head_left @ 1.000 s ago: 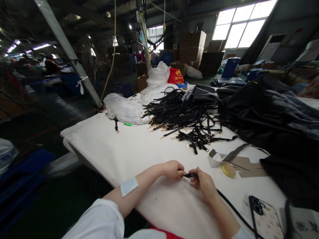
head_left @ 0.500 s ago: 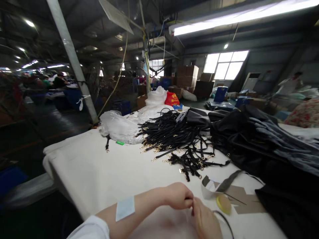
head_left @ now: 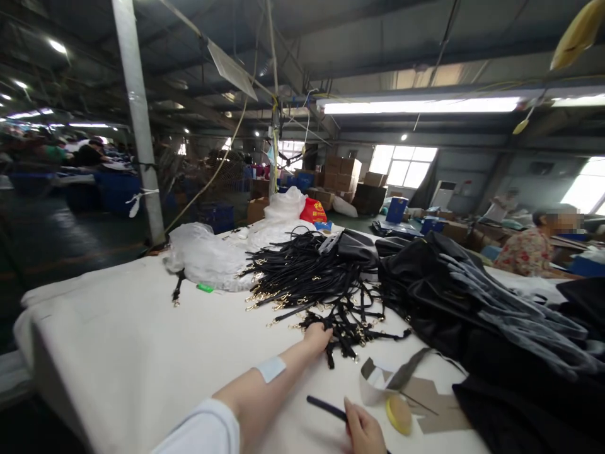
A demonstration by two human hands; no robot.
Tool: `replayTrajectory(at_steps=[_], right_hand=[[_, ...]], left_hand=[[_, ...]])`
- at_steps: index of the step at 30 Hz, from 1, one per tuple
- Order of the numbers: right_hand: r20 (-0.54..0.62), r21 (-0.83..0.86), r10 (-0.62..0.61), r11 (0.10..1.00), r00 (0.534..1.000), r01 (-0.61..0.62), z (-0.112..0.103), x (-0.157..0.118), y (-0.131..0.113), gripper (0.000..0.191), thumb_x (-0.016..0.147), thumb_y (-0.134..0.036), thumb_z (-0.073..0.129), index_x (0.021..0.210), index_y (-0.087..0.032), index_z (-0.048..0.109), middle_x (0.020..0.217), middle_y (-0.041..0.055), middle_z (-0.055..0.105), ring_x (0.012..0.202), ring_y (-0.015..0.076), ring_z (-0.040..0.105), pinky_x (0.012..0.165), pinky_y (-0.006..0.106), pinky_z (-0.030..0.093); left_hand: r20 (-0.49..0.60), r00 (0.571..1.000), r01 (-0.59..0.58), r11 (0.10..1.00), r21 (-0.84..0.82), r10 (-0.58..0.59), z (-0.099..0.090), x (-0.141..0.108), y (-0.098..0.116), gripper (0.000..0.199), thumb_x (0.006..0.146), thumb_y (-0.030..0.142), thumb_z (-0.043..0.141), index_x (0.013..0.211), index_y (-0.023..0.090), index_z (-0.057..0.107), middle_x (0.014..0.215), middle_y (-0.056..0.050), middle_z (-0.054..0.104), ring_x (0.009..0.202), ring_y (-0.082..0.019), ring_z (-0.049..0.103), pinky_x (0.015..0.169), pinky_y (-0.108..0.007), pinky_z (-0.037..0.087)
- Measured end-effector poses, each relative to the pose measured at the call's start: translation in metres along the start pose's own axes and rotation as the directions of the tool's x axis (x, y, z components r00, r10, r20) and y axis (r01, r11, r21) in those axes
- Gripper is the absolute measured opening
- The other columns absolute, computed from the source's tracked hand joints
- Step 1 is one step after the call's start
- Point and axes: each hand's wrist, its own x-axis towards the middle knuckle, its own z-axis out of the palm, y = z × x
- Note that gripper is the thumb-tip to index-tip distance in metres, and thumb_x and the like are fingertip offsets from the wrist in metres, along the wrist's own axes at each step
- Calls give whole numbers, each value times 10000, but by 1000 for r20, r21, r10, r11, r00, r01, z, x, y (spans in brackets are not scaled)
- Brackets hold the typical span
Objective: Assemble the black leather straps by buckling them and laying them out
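Observation:
My left hand (head_left: pixel 317 337) reaches to the near edge of a pile of short black straps with gold clips (head_left: pixel 347 331); its fingers are curled at the straps, and what they pinch is too small to make out. A light blue patch (head_left: pixel 271 369) is on that forearm. Nearer to me, my right hand (head_left: pixel 363 429) is closed on a black strap (head_left: pixel 326 407), whose end sticks out to the left. Behind the short straps lies a heap of long black straps (head_left: pixel 302 271) with gold clips.
Right of my right hand are a yellow tape roll (head_left: pixel 398 414), a white paper band (head_left: pixel 371 384) and brown cardboard (head_left: pixel 439 403). Black material (head_left: pixel 435 284) covers the table's right. Clear plastic bags (head_left: pixel 203 252) lie at the back left. A person in a floral top (head_left: pixel 524 252) is beyond.
My left hand has moved away from my right hand, forward to the short straps. The black strap in my right hand now shows clearly. The view has tilted up and turned right.

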Motion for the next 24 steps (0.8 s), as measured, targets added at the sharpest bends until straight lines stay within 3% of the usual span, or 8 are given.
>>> replayTrajectory(at_steps=[3, 7, 11, 14, 17, 20, 22, 24], right_hand=[[48, 108, 119, 986, 992, -123, -15, -1, -3, 671, 690, -884, 462, 509, -244, 377, 423, -35, 393, 411, 136, 391, 427, 283, 337], [92, 232, 264, 932, 960, -279, -27, 2, -2, 645, 679, -868, 514, 562, -237, 446, 433, -42, 420, 430, 132, 451, 415, 261, 380], [120, 308, 353, 875, 928, -373, -28, 5, 5, 589, 713, -767, 626, 578, -213, 477, 443, -65, 434, 431, 96, 451, 430, 228, 406], [127, 330, 387, 852, 913, -407, -26, 5, 8, 530, 749, -665, 689, 610, -189, 503, 474, -67, 481, 458, 89, 503, 445, 210, 419], [123, 338, 399, 844, 909, -416, -26, 6, 11, 559, 665, -705, 730, 613, -189, 520, 484, -45, 523, 429, 88, 485, 407, 210, 397], [123, 335, 394, 847, 911, -412, -27, 6, 12, 590, 623, -741, 731, 619, -185, 532, 507, -24, 558, 412, 79, 459, 396, 212, 386], [129, 330, 380, 855, 916, -401, -29, 6, 10, 602, 623, -754, 721, 617, -184, 526, 511, -24, 557, 417, 76, 453, 400, 210, 380], [143, 325, 356, 865, 924, -383, -32, 5, 4, 611, 623, -769, 708, 617, -184, 533, 506, -21, 549, 419, 78, 438, 395, 214, 357]], left_hand=[[-29, 993, -116, 992, 51, 118, -2, -14, -11, 313, 964, 396, 540, 1104, 128, 619, 1070, -75, 651, 945, -191, 638, 844, -392, 541], [100, 950, -311, 931, 190, 296, -18, -47, -55, 250, 946, 367, 532, 916, 167, 680, 1000, -77, 680, 961, -207, 624, 891, -348, 482], [252, 915, -390, 855, 343, 316, -40, -94, -109, 164, 890, 265, 552, 850, 175, 683, 946, -100, 671, 934, -244, 622, 877, -365, 466], [290, 908, -405, 812, 420, 303, -55, -124, -134, 173, 872, 209, 523, 956, 164, 667, 1004, -120, 638, 948, -262, 611, 853, -378, 474], [298, 896, -433, 790, 434, 328, -57, -140, -137, 311, 857, 287, 568, 1136, 157, 612, 1129, -135, 589, 1046, -279, 577, 902, -387, 466], [329, 852, -514, 771, 377, 407, -41, -148, -121, 524, 814, 413, 654, 1268, 179, 540, 1225, -123, 548, 1132, -280, 531, 987, -382, 430], [363, 807, -569, 779, 266, 466, -23, -151, -107, 527, 782, 428, 701, 1229, 185, 565, 1230, -120, 544, 1145, -286, 515, 1013, -386, 408], [385, 779, -579, 804, 139, 494, -4, -152, -94, 376, 789, 391, 707, 1090, 182, 621, 1180, -119, 562, 1122, -286, 520, 1011, -388, 401]])
